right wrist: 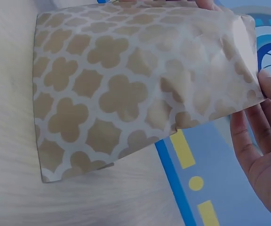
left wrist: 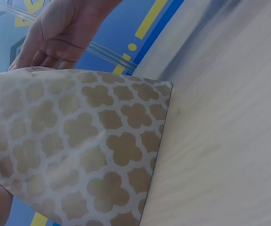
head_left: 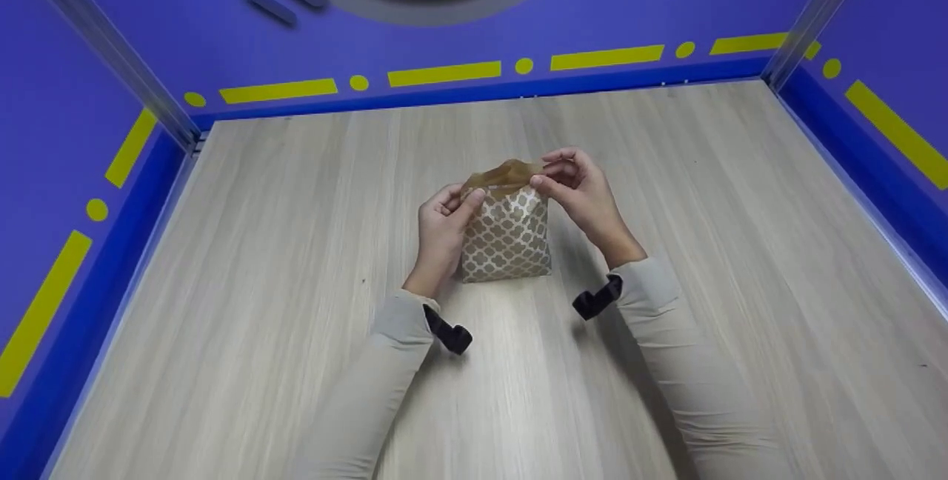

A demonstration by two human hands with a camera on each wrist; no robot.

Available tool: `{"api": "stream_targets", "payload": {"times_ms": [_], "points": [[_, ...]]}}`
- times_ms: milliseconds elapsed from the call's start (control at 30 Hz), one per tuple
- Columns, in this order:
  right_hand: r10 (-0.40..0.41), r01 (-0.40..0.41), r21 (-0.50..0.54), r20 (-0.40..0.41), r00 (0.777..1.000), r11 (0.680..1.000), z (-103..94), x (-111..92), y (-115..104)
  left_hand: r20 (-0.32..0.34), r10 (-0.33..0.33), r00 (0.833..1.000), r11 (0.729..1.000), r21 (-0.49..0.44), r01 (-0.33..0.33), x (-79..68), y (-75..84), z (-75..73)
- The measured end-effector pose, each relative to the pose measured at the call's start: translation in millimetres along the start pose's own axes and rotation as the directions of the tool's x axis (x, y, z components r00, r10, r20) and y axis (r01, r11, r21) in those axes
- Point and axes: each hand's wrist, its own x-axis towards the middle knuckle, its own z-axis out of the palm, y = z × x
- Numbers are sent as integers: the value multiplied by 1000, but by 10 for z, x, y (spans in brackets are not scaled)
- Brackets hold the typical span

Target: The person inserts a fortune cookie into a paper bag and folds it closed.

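Note:
A tan paper bag (head_left: pixel 507 239) with a white quatrefoil pattern stands on the table, its bottom edge on the wood. At its top, a plain brown inner surface shows around the mouth. My left hand (head_left: pixel 443 232) pinches the upper left edge, thumb on the patterned front. The upper right corner is pinched by my right hand (head_left: pixel 586 195), thumb in front. In the left wrist view the patterned bag (left wrist: pixel 93 150) fills much of the picture, with the right hand (left wrist: pixel 65 33) behind it. The right wrist view has the bag (right wrist: pixel 121 94) creased near the right fingers. Its contents are hidden.
The wood-grain table (head_left: pixel 296 258) stretches around the bag on all sides. Blue-purple panels with yellow marks form a back wall (head_left: pixel 607 6) and side walls. A black wrist mount (head_left: pixel 450 332) sits on the left cuff, and another black mount (head_left: pixel 598 298) on the right.

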Motion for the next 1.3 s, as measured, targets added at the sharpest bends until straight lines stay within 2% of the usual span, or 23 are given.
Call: {"api": "stream_targets", "payload": {"times_ms": [200, 333, 500, 667, 767, 933, 1100, 1300], "points": [[31, -32, 66, 11, 999, 997, -4, -14, 23, -23, -3, 1000, 1000, 31, 4, -10, 16, 4], [83, -87, 85, 52, 995, 993, -14, -20, 32, -28, 3, 1000, 998, 69, -1, -10, 12, 4], [167, -188, 132, 156, 974, 973, -21, -34, 29, -45, 4, 999, 993, 119, 2, -9, 10, 5], [207, -235, 92, 245, 947, 968, 36, -64, 27, -56, 1, 998, 988, 156, 8, -16, 9, 22], [221, -244, 76, 231, 947, 967, 90, -73, 29, -56, -10, 998, 984, 180, 19, -31, 13, 43], [247, -263, 89, 157, 956, 961, 139, -62, 41, -66, -15, 998, 980, 199, 27, -28, 20, 54], [240, -252, 103, 114, 964, 962, 147, -47, 56, -73, -19, 997, 982, 184, 32, -26, 26, 56], [244, -254, 105, 100, 965, 961, 156, -40, 54, -81, -38, 996, 989, 142, 49, -48, 23, 56]]}}
